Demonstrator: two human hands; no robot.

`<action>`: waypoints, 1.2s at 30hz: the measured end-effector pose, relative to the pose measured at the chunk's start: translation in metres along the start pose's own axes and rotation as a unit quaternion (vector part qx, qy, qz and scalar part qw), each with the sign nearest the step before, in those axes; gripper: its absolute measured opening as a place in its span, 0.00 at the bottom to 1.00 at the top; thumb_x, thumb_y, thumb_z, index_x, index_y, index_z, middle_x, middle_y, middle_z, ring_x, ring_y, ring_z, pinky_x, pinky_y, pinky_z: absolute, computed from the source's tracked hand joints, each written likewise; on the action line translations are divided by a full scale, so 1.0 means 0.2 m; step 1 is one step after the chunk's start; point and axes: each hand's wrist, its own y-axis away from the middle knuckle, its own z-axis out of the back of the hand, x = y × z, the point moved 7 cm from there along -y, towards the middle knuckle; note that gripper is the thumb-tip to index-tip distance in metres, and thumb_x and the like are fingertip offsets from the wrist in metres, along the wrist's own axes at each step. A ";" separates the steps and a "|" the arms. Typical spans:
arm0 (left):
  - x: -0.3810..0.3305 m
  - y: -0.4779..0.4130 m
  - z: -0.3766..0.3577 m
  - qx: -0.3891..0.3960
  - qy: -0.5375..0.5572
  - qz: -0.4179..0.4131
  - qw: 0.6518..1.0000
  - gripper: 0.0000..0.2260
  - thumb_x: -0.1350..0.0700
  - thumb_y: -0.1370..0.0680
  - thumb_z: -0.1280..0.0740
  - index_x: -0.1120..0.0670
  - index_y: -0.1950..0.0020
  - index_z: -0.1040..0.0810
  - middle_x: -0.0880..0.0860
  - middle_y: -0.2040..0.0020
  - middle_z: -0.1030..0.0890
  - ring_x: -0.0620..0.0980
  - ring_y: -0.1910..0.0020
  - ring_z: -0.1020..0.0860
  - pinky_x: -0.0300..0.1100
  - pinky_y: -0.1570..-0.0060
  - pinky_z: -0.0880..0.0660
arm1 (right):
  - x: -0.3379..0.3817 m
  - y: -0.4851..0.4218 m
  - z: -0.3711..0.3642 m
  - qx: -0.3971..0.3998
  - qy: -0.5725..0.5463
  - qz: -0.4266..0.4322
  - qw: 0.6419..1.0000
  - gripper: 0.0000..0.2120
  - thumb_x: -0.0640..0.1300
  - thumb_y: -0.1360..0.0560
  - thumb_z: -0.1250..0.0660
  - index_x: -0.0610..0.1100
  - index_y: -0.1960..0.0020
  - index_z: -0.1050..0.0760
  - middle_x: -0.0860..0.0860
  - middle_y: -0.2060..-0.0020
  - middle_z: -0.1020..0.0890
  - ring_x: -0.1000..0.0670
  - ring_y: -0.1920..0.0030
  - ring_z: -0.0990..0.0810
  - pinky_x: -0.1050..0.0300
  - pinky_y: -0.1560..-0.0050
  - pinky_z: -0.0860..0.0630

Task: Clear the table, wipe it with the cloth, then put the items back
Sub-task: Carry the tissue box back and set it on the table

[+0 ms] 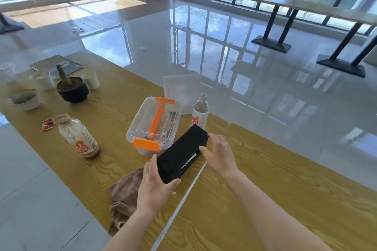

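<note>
The left hand (pixel 153 187) is gripping the black box (pixel 181 152). The right hand (pixel 220 156) is hovering just beside it, fingers spread wide.

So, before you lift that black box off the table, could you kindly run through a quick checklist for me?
1. Left hand grips black box's near end: ok.
2. Right hand contact with the box: cannot tell.
3. Clearance from clear bottle at far corner: not ok, very close.
4. Cloth within reach by left hand: ok.
5. Table cleared for wiping: not ok, plastic container and brown bottle on it.
</note>
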 end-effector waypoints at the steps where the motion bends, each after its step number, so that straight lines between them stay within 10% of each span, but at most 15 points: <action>1: 0.00 0.00 -0.02 -0.005 0.004 0.013 1.000 0.50 0.40 0.32 0.23 0.50 0.20 0.50 0.51 0.22 0.40 0.51 0.24 0.40 0.50 0.33 0.32 | -0.02 -0.05 0.00 0.011 -0.009 -0.014 1.000 0.28 0.52 0.21 0.33 0.42 0.25 0.35 0.44 0.31 0.28 0.43 0.30 0.30 0.49 0.32 0.30; 26: 0.01 -0.07 -0.03 -0.040 0.095 0.090 0.991 0.33 0.54 0.33 0.20 0.47 0.33 0.32 0.40 0.46 0.24 0.37 0.46 0.25 0.41 0.47 0.23 | -0.09 -0.28 -0.12 0.095 -0.079 -0.052 0.991 0.26 0.50 0.21 0.33 0.48 0.25 0.33 0.49 0.36 0.20 0.46 0.38 0.22 0.49 0.39 0.23; 36: -0.12 -0.01 -0.03 -0.007 0.084 0.047 0.995 0.41 0.53 0.33 0.19 0.52 0.25 0.36 0.48 0.38 0.24 0.44 0.40 0.28 0.39 0.42 0.26 | -0.19 -0.13 0.05 0.051 -0.066 -0.078 0.993 0.19 0.52 0.22 0.32 0.45 0.34 0.25 0.51 0.48 0.18 0.50 0.49 0.20 0.57 0.53 0.25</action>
